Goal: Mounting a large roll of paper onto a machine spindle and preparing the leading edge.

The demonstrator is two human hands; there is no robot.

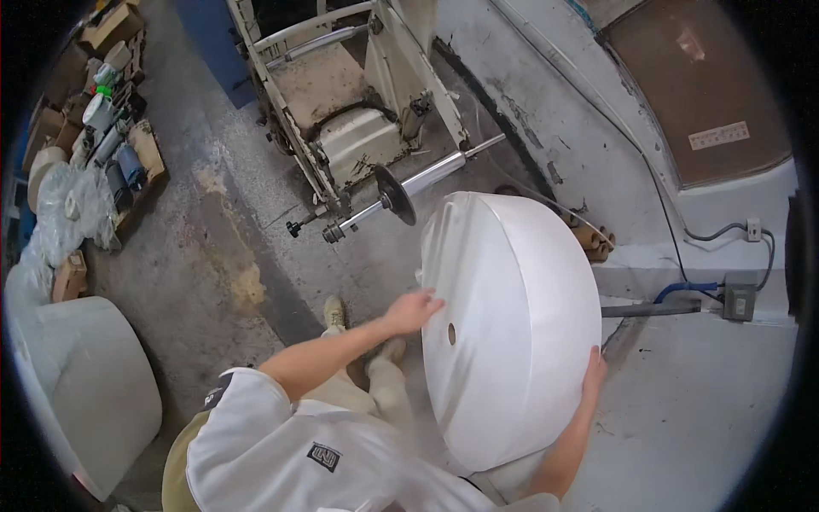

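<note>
A large white roll [559,282], wrapped in smooth sheeting, stands on edge in front of me on the right. A small brown core hole [452,334] shows in its flat side. My left hand [414,311] is at that flat side, just above and left of the hole, its fingers partly outstretched; whether they press on the wrapping is hard to tell. Against the roll's curved outer face lies my right hand [595,372], fingers extended along it. Beyond the roll, a metal shaft [435,173] carries a dark round disc [395,195] at the front of a cream machine frame [358,145].
Another big white roll [94,384] stands at the left. Boxes, rolls and crumpled clear plastic [72,205] line the far left. The wall on the right bears a grey electrical box [739,297] with cables. Brown cardboard tubes [595,241] lie behind the near roll.
</note>
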